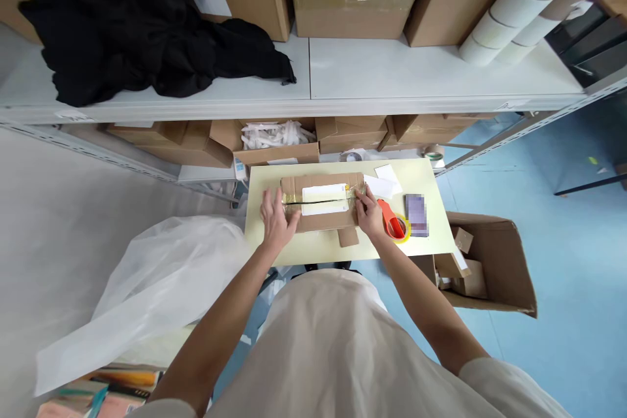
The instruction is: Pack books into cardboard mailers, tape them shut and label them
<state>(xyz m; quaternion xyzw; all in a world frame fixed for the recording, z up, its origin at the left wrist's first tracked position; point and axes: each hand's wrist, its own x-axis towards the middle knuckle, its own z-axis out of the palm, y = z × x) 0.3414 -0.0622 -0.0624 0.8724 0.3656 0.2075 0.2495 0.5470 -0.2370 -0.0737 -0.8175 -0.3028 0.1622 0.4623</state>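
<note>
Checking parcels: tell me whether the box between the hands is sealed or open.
Slit open, though nearly closed: the box shows a dark lengthwise gap splitting its label.

the yellow counter [306, 250] carries a carton [323, 222] near its middle, a brown scrap [348, 237] poking out at the carton's near edge. 2 white papers [388, 175] lie by the carton's far right corner. to the right sit a red dispenser [386, 210] with yellow tape [407, 231] and, just beside it, a purple slab [416, 215]. beyond, the white upper shelf [392, 75] holds black cloth [137, 32], brown boxes [360, 13] and, at its right end, white rolls [504, 16]. the lower shelf [206, 173] holds an open box [259, 155].
</note>
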